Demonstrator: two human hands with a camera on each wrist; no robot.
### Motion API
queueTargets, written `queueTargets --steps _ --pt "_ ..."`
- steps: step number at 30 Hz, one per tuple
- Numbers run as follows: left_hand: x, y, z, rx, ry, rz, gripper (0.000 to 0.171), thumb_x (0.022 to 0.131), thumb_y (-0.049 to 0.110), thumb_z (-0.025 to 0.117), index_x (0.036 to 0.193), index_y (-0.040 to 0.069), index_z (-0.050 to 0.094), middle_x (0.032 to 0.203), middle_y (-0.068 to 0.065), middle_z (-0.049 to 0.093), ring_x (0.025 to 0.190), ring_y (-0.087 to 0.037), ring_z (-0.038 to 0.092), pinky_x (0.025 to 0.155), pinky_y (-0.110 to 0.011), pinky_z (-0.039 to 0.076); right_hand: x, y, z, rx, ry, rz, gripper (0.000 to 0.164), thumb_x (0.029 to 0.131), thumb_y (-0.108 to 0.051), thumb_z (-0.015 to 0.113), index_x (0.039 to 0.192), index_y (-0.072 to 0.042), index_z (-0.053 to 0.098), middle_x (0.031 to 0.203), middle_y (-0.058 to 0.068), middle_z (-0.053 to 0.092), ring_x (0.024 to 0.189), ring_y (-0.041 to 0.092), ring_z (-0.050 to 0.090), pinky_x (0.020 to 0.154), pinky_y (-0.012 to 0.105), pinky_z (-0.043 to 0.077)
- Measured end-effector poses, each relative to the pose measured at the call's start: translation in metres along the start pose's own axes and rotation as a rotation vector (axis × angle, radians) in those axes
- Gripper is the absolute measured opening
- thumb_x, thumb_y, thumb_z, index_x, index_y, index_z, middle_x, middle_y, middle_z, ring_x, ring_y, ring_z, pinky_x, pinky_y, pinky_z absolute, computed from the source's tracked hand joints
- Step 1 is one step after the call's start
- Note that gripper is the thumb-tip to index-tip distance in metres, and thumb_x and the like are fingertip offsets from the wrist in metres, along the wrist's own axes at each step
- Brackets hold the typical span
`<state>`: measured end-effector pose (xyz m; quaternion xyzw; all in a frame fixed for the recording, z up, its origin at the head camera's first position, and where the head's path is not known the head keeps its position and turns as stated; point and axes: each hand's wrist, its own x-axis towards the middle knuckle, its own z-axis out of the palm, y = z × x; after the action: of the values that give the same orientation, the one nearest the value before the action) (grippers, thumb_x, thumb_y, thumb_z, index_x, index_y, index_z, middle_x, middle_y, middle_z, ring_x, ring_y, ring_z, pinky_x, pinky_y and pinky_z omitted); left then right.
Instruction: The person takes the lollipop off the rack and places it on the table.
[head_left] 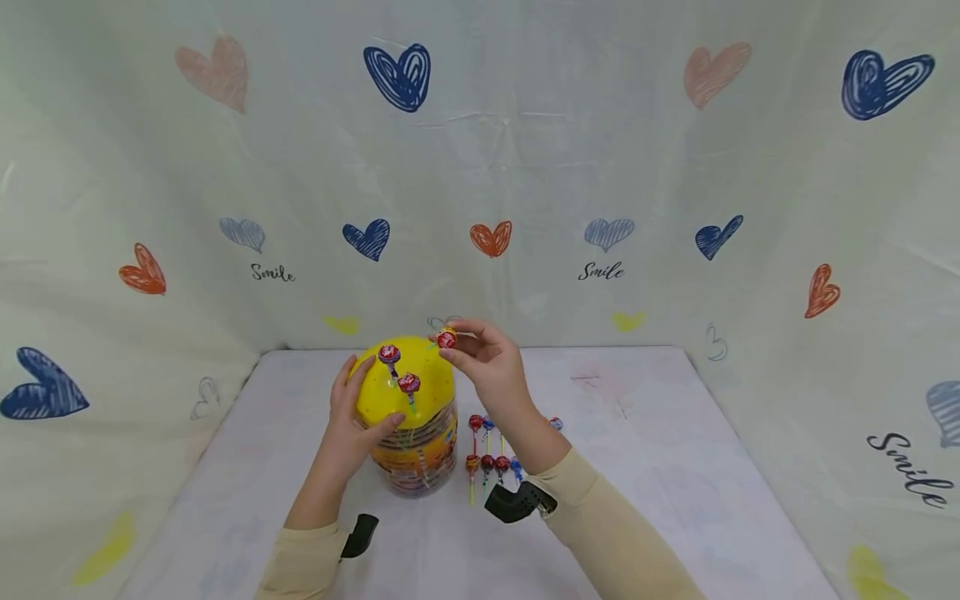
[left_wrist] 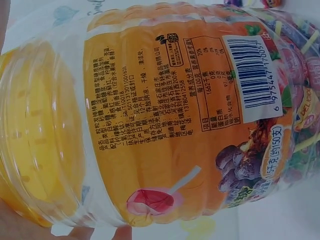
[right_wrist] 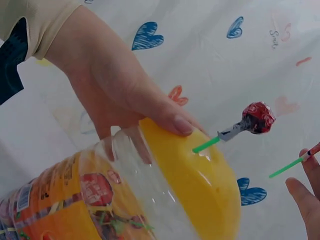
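A clear plastic jar (head_left: 416,454) with an orange label and a domed yellow lid (head_left: 427,367) stands on the table, tilted or upright I cannot tell. My left hand (head_left: 351,427) grips the lid from the left, thumb at the front. Two wrapped lollipops (head_left: 408,383) stick up from the lid by their sticks; one lollipop (right_wrist: 258,118) shows large in the right wrist view. Beside the lid's upper right, my right hand (head_left: 491,367) pinches another lollipop (head_left: 446,337) by its head, its green stick (right_wrist: 286,168) free of the lid. Wrapped candies (left_wrist: 305,75) show through the jar wall.
Several lollipops (head_left: 502,463) lie in rows on the white table (head_left: 637,500), right of the jar and partly behind my right forearm. A pale curtain (head_left: 540,167) printed with hearts hangs behind and at both sides.
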<state>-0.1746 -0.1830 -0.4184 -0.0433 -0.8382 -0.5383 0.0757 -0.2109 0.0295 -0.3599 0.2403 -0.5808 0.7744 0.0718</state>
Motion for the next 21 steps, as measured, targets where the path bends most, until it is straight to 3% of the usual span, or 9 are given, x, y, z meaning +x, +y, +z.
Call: queueTargets --steps 6,15,21 --pt "0.000 -0.001 0.000 0.003 0.002 0.005 0.089 0.084 0.016 0.077 0.155 0.020 0.023 0.161 -0.005 -0.008 0.142 -0.044 0.014 0.106 -0.062 0.032 -0.008 0.001 -0.021 0.027 0.018 0.014 0.029 0.090 0.005 0.065 0.118 0.008 0.056 0.116 0.021 0.061 0.105 0.023 0.065 0.095 0.037 0.050" --pt "-0.001 0.001 0.000 0.021 0.004 0.004 0.089 0.084 0.017 0.077 0.155 0.019 0.023 0.161 -0.006 -0.008 0.142 -0.044 0.014 0.105 -0.062 0.032 -0.026 0.014 -0.054 -0.034 0.057 0.052 0.027 0.090 0.005 0.065 0.117 0.005 0.059 0.113 0.010 0.060 0.103 0.019 0.065 0.095 0.034 0.050" --pt "-0.001 0.000 0.000 0.014 0.006 0.002 0.089 0.084 0.017 0.077 0.155 0.020 0.023 0.161 -0.006 -0.008 0.142 -0.044 0.014 0.106 -0.063 0.030 -0.037 0.029 -0.076 -0.037 0.086 0.087 0.026 0.089 0.004 0.066 0.114 0.006 0.059 0.111 0.013 0.060 0.103 0.021 0.065 0.094 0.036 0.051"
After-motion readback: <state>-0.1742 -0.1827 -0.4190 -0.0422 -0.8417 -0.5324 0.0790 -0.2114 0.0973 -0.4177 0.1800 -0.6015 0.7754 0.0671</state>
